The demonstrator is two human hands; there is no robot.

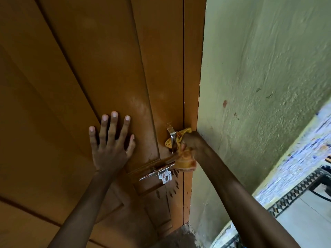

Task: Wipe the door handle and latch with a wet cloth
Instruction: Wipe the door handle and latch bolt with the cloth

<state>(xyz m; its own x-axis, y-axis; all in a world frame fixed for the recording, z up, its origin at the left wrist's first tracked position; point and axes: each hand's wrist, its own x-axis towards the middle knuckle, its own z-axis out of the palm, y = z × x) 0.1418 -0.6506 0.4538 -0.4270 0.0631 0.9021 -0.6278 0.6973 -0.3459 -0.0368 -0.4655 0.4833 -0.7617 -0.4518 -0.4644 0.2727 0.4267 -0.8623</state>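
A brown wooden door (89,68) fills the left of the view. Near its right edge is a shiny metal handle (171,136), upright, and below it a metal sliding latch (157,173) with a hasp plate. My right hand (191,142) grips a yellow cloth (185,161) bunched around the handle's right side and over the latch's right end. The cloth hides the lower part of the handle. My left hand (110,142) lies flat on the door panel with fingers spread, left of the handle, holding nothing.
The door frame (194,86) runs just right of the handle, then a rough pale green wall (259,86). At the lower right are a patterned tile border (293,192) and light floor. Dark drip marks show on the door under the latch.
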